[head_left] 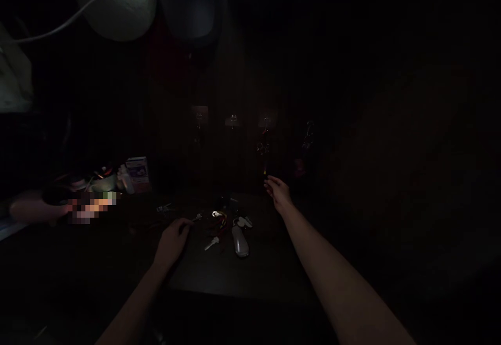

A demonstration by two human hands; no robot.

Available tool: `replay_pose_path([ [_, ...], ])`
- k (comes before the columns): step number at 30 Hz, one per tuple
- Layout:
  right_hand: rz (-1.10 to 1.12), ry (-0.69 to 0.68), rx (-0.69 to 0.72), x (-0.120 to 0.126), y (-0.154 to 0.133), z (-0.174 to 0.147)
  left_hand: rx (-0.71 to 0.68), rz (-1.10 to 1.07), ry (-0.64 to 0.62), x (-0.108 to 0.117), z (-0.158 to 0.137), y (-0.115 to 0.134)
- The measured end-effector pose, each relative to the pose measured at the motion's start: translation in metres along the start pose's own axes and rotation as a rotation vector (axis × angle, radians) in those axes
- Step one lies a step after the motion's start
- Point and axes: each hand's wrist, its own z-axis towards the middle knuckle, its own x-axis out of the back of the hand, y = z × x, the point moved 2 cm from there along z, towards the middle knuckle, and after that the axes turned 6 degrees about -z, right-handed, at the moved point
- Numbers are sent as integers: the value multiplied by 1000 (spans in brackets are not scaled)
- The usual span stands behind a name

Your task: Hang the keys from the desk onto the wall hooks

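Observation:
In the dim head view my left hand (173,238) rests on the dark table, its fingers closed at the end of a small key (198,216). My right hand (278,192) is raised, thumb and fingers pinched at a small item with a yellow-green spot (265,171); its kind is too dark to tell. Just above it hang metal rings and keys (263,148) from a wall hook. Between my hands lie a silver key (212,244), a bright round-headed key (216,213), a red and yellow cord (222,221) and a grey oval fob (240,241) with white tags.
More hooks (234,119) line the dark wall, with a key bunch (308,135) at the right. Another key set (164,207) lies left. A small box (138,173) and a white bottle (126,179) stand at the back left. Caps (121,11) hang overhead beside a white cable (74,17).

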Motion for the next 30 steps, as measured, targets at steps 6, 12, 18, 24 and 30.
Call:
replay_pose_path([
  [6,-42,-50,-12,8,12,-16,-21,1,10,0,-1,-1],
  [12,-129,-117,-3,8,27,-38,-30,14,14,2,-2,4],
  [18,-258,-215,130,0,36,-64,-35,26,11,1,-2,3],
  [24,-611,-442,470,-19,42,-97,-74,39,12,0,-2,0],
  [30,-867,-487,731,-28,46,-131,-78,39,8,-1,-4,5],
])
